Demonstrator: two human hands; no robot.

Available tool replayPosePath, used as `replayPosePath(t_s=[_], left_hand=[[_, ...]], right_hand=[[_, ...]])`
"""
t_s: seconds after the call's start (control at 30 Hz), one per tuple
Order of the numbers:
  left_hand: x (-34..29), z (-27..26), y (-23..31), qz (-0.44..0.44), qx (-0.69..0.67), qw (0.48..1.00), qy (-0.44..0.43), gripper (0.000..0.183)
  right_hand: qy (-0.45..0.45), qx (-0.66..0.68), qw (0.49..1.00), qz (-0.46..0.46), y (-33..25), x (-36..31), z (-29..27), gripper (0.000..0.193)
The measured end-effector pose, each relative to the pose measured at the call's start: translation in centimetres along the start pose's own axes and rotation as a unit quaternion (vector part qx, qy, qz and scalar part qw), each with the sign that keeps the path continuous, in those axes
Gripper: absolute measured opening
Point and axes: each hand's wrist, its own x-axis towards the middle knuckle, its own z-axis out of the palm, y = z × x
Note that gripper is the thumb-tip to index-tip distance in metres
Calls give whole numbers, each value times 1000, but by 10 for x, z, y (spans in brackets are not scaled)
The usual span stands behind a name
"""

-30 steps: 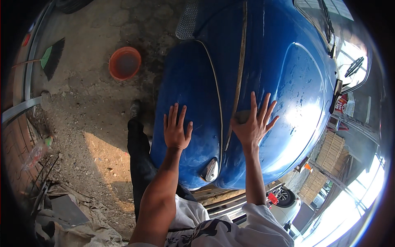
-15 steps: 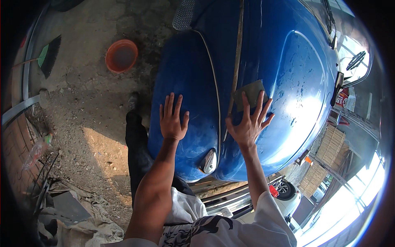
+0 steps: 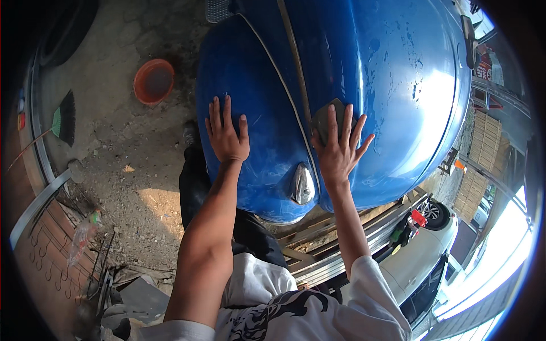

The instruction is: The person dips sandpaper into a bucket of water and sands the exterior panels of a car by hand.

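My left hand (image 3: 226, 133) lies flat on the rounded blue fender (image 3: 250, 74) of a car, fingers stretched out, with nothing in it. On the strip of blue body (image 3: 369, 165) beside the hood seam, my right hand (image 3: 336, 149) presses down a grey square sheet of sandpaper (image 3: 325, 120). Its fingers are spread over the sheet, which lies partly hidden beneath them. A chrome-trimmed lamp (image 3: 303, 184) sits on the fender below and between my hands. Water drops and wet streaks show on the blue paint right of my right hand.
An orange-red basin (image 3: 153, 82) of murky water stands on the ground at the left. A green broom (image 3: 63, 120) leans farther left. Long metal bars (image 3: 335, 250) lie under the car's front, close to a parked white car (image 3: 418, 256). Crumpled cloth (image 3: 136, 310) lies at lower left.
My view has shifted, so the blue car sits higher and more to the left. The sheet under my right hand has turned and now lies nearer the seam. Both hands remain flat on the car.
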Motion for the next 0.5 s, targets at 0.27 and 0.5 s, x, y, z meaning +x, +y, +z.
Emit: replayPosePath(t_s=[0.27,0.5], left_hand=[[2,1,-9,17,0,1000,9,56],[2,15,-2,26,-13,999,16,59]], right_hand=[[-31,-18,997,68,37,-160,38,70],[-13,-47,988,146,59,-252,43,51]])
